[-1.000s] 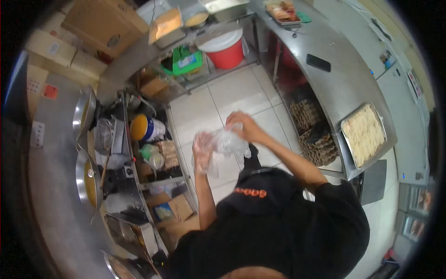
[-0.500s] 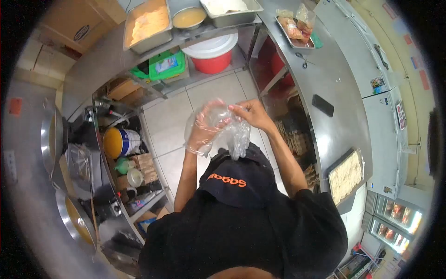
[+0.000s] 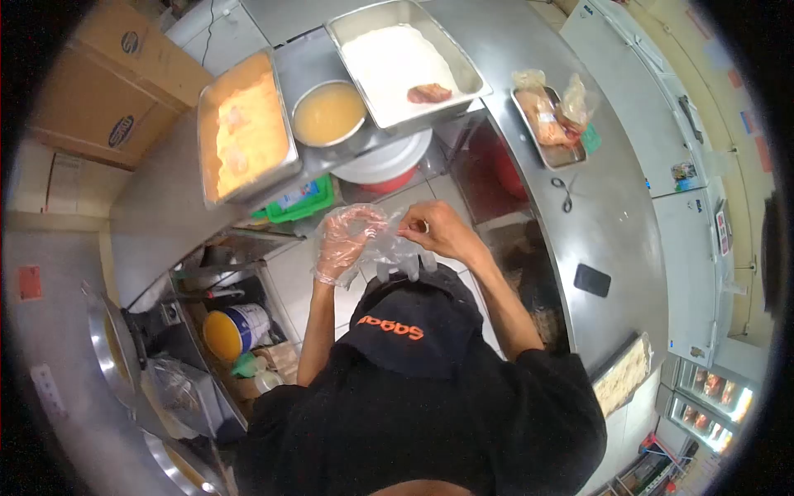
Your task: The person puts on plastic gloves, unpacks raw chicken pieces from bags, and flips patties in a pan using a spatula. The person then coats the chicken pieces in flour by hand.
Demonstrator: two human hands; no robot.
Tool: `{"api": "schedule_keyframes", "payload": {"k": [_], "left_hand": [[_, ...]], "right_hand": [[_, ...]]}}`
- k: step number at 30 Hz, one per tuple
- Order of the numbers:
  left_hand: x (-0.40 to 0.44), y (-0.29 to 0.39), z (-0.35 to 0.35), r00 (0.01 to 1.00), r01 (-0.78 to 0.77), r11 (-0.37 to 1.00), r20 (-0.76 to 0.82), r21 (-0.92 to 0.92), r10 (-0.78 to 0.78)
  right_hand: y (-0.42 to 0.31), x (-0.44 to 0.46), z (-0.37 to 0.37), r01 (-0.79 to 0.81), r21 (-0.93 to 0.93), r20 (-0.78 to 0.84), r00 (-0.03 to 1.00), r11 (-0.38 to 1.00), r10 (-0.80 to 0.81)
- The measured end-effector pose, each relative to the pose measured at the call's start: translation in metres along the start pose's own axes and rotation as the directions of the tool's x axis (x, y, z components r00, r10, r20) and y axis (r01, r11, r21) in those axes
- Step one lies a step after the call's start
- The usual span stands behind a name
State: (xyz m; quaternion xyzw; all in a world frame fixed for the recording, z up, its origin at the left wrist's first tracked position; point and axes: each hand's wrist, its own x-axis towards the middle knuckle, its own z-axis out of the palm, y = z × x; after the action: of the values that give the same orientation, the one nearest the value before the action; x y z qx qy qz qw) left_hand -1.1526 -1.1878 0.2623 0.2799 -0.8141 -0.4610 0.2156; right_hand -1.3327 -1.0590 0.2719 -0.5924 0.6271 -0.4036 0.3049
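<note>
My left hand (image 3: 343, 244) wears a clear disposable plastic glove and pinches the edge of a second, loose plastic glove (image 3: 385, 250). Bare, my right hand (image 3: 442, 231) grips the other side of that loose glove with thumb and fingers. The loose glove hangs between both hands, its empty fingers dangling just above the black cap (image 3: 418, 322). Both hands are in front of the counter edge, over the tiled floor.
Ahead stand a tray of orange crumbs (image 3: 244, 132), a bowl of yellowish liquid (image 3: 329, 114) and a white-powder tray (image 3: 397, 54) with a meat piece. On the right counter lie a tray of bagged meat (image 3: 547, 124), scissors (image 3: 563, 194) and a phone (image 3: 592, 280). Pans (image 3: 112, 347) stand left.
The view has tilted up and closer to the front counter, showing more of the trays. Both hands still hold the loose glove, which now hangs with its fingers more spread.
</note>
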Motion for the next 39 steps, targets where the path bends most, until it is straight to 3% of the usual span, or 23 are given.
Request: {"api": "schedule_keyframes", "payload": {"k": [2,4,7,9,11,13,15,16,17,19,21,22,23,25,27,29,32,33,35,36,37,38,39], "left_hand": [[0.045,-0.001,-0.027,1.0,0.009,0.999,0.005,-0.046,-0.009],[0.078,-0.003,-0.05,0.995,0.071,0.993,-0.062,-0.095,-0.077],[0.116,-0.028,-0.068,0.982,0.161,0.951,-0.057,-0.265,-0.182],[0.135,-0.015,-0.08,0.974,0.202,0.962,-0.068,-0.184,-0.218],[0.164,-0.034,-0.09,0.998,-0.061,0.997,-0.037,-0.05,0.06],[0.191,-0.046,-0.101,0.992,-0.122,0.981,-0.049,-0.152,0.116],[0.211,-0.05,-0.111,0.983,-0.184,0.95,-0.063,-0.253,0.174],[0.221,-0.044,-0.116,0.999,-0.046,0.919,0.0,-0.392,0.05],[0.227,-0.041,-0.12,0.993,0.107,0.852,0.089,-0.512,-0.071],[0.237,-0.041,-0.13,0.992,0.119,0.844,0.102,-0.524,-0.077],[0.25,-0.049,-0.142,0.99,0.124,0.839,0.125,-0.529,-0.067],[0.253,-0.061,-0.148,0.992,0.042,0.812,0.119,-0.583,0.035],[0.258,-0.072,-0.153,0.986,-0.032,0.771,0.107,-0.637,0.13],[0.276,-0.092,-0.156,0.97,-0.028,0.712,0.153,-0.701,0.189],[0.29,-0.113,-0.156,0.954,-0.014,0.644,0.182,-0.765,0.237],[0.301,-0.139,-0.156,0.913,0.347,0.743,0.387,-0.572,-0.128],[0.32,-0.184,-0.144,0.914,0.39,0.702,0.345,-0.596,-0.215],[0.321,-0.184,-0.143,0.914,0.389,0.703,0.341,-0.595,-0.218],[0.327,-0.137,-0.136,0.914,0.351,0.755,0.379,-0.553,-0.147],[0.329,-0.12,-0.125,0.918,0.348,0.754,0.366,-0.558,-0.152],[0.331,-0.104,-0.112,0.927,0.35,0.6,0.36,-0.719,-0.108],[0.336,-0.096,-0.104,0.937,0.337,0.421,0.343,-0.842,-0.063],[0.34,-0.109,-0.099,0.94,0.329,0.426,0.333,-0.843,-0.069]], "right_hand": [[0.001,0.046,-0.02,0.108,-0.021,0.03,0.994,0.994,-0.108],[-0.006,0.086,-0.034,0.368,-0.228,-0.139,0.904,0.901,-0.404],[-0.016,0.139,-0.038,0.329,-0.24,-0.114,0.925,0.913,-0.363],[0.0,0.171,-0.042,0.342,-0.292,-0.018,0.932,0.893,-0.362],[0.013,0.199,-0.049,0.237,-0.202,0.084,0.971,0.95,-0.224],[0.014,0.22,-0.055,0.156,-0.231,0.115,0.984,0.96,-0.132],[0.01,0.237,-0.056,0.312,0.006,-0.129,0.942,0.95,-0.309],[0.004,0.247,-0.058,0.357,-0.04,-0.152,0.921,0.933,-0.358],[0.006,0.256,-0.052,0.343,-0.042,-0.158,0.925,0.938,-0.345],[0.016,0.268,-0.032,0.123,0.378,-0.022,0.992,0.918,-0.124],[0.022,0.276,-0.018,0.154,0.477,-0.109,0.987,0.865,-0.116],[0.025,0.279,-0.017,-0.151,0.83,0.142,0.988,0.537,0.058],[0.028,0.28,-0.013,-0.429,0.902,0.426,0.901,0.041,0.079],[0.032,0.287,-0.001,-0.52,0.843,0.501,0.852,0.137,0.149],[0.027,0.292,-0.002,-0.42,0.686,0.596,0.793,0.594,-0.126],[0.027,0.291,-0.004,-0.39,0.766,0.49,0.869,0.511,-0.07],[0.032,0.302,-0.024,0.017,0.794,0.003,0.999,0.607,-0.032],[0.026,0.304,-0.037,0.017,0.796,0.006,0.999,0.605,-0.035],[0.013,0.312,-0.068,0.393,0.575,-0.37,0.907,0.718,-0.2],[0.021,0.315,-0.071,0.421,0.557,-0.43,0.884,0.715,-0.185],[0.033,0.316,-0.078,0.42,0.563,-0.417,0.888,0.711,-0.194],[0.047,0.316,-0.088,0.343,0.766,-0.319,0.937,0.544,-0.14],[0.06,0.316,-0.096,0.232,0.912,-0.207,0.972,0.339,-0.109]]}}
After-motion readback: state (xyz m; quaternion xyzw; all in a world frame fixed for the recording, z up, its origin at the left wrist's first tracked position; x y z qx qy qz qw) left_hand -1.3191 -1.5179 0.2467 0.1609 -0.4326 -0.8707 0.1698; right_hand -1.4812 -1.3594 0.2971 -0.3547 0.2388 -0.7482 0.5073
